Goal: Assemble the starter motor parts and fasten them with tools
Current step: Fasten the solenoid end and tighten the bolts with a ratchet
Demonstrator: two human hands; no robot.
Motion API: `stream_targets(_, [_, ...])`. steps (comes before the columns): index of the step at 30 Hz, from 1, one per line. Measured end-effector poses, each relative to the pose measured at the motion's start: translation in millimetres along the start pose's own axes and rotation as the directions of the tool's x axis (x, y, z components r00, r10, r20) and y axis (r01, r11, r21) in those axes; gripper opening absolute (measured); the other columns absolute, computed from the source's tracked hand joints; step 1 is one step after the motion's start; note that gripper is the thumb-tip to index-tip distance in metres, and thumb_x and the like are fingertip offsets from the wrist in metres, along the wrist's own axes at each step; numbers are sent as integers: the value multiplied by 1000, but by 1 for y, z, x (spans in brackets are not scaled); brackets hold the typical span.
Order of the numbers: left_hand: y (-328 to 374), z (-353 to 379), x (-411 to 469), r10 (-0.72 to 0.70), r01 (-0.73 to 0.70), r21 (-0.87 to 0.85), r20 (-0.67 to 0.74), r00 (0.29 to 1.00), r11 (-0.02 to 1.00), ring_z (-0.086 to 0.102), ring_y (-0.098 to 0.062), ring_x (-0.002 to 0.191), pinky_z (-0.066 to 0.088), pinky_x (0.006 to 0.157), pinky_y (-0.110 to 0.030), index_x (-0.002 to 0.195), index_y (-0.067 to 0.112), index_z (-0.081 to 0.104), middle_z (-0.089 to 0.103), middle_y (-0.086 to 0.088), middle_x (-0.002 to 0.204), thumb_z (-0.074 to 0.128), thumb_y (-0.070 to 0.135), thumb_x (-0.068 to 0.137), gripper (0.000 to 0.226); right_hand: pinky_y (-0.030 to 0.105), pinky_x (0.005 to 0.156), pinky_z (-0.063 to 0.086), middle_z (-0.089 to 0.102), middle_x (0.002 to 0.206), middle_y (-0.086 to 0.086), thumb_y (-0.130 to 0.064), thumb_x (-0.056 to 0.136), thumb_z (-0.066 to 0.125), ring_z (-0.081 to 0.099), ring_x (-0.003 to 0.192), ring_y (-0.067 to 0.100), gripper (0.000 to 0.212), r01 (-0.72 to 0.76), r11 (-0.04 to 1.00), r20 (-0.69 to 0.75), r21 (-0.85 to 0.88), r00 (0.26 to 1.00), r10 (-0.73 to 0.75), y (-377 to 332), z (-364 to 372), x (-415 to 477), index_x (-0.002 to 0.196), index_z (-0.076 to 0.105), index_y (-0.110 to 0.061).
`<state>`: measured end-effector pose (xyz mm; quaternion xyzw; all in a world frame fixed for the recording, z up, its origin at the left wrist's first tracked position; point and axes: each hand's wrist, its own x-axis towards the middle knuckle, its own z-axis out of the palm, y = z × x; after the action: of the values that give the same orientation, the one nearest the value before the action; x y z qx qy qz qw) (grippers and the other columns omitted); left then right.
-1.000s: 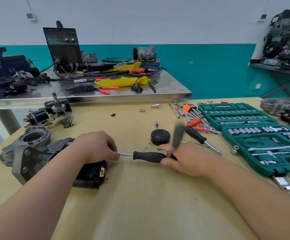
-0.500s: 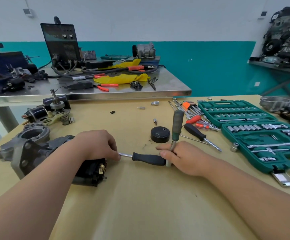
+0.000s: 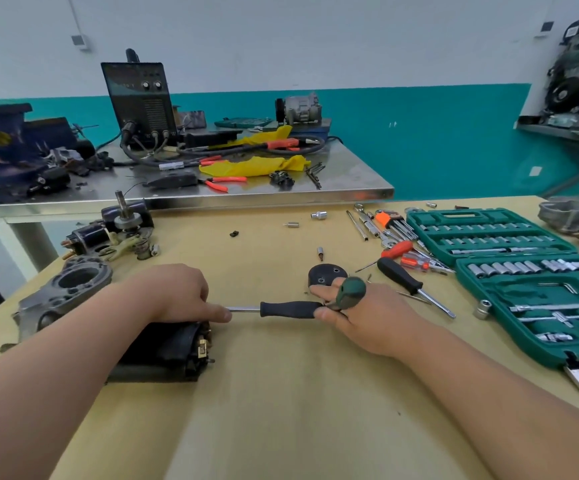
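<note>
Black starter motor (image 3: 163, 353), brass contacts at end, in fingers of left hand (image 3: 177, 292); fingers of right hand (image 3: 371, 318) around screwdriver (image 3: 291, 309)

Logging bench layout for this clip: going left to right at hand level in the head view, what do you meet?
Grey motor housing → left hand → black-handled screwdriver → right hand, gripping a green-handled tool → green socket set case.

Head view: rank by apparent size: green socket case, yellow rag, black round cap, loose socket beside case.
1. green socket case
2. yellow rag, on the far table, so true size unsure
3. black round cap
4. loose socket
</note>
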<state>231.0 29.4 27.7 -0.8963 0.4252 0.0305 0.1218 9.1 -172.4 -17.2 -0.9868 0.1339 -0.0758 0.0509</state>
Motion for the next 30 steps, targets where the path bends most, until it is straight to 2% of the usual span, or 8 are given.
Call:
stream_targets(6, [6,-1,-19,21,-47,-68,-342,939,997,51,-5,60,40,50,-24,70,32,51,56,11,67,30,88,66,60,27,96,34,45,133,-17,-50,98,34,43,123,4,46,-47,954,-59,296,996,67,7,-13,4,143,36,-41])
stream_targets(9, [16,0,-33,31,-55,-25,-583,812,998,46,-6,48,35,42,-22,69,31,45,50,9,54,16,88,68,64,17,79,40,59,99,-25,-41,99,40,56,86,-10,37,-31,812,-135,582,982,134,9,-22,-2,135,48,-41])
stream_targets(12, [27,1,-46,60,-86,7,-774,630,996,39,-11,38,16,39,-17,62,28,48,41,9,43,40,79,77,54,11,55,39,67,67,2,-37,100,36,61,61,1,28,-11,721,-184,693,964,191,5,-24,-11,117,58,-42])
stream_targets(18, [28,13,-58,172,-157,105,-841,513,982,60,-20,59,43,55,-30,80,24,72,66,8,73,42,68,78,53,21,37,24,61,59,15,-49,101,25,31,34,17,53,-273,298,207,915,950,235,-8,-31,-12,96,63,-12])
stream_targets(21, [28,14,-61,224,-182,148,-816,532,972,59,-22,62,45,59,-33,80,25,72,67,9,72,46,64,85,47,27,43,34,65,66,6,-43,101,30,41,41,13,37,-212,473,152,855,975,162,-4,-29,-18,100,64,-27])
stream_targets(25, [30,11,-65,212,-173,141,-824,526,975,59,-23,60,43,58,-31,80,23,72,67,8,72,37,57,86,49,19,81,46,48,111,-32,-43,92,43,56,91,0,34,304,867,-381,394,913,-147,7,-28,-31,121,58,-31])
stream_targets(28, [32,10,-67,211,-176,137,-823,527,975,59,-22,59,41,58,-29,77,23,71,66,8,69,34,56,86,51,10,65,42,59,87,-29,-43,92,40,61,76,4,38,303,851,-343,429,926,-157,0,-29,-34,120,56,-22])
stream_targets(30, [32,10,-69,215,-169,147,-821,529,975,58,-22,57,41,58,-28,75,22,71,65,8,66,35,58,84,52,18,40,33,63,59,-11,-49,94,31,47,41,7,44,-39,593,-54,804,989,139,-11,-32,-28,106,59,-17])
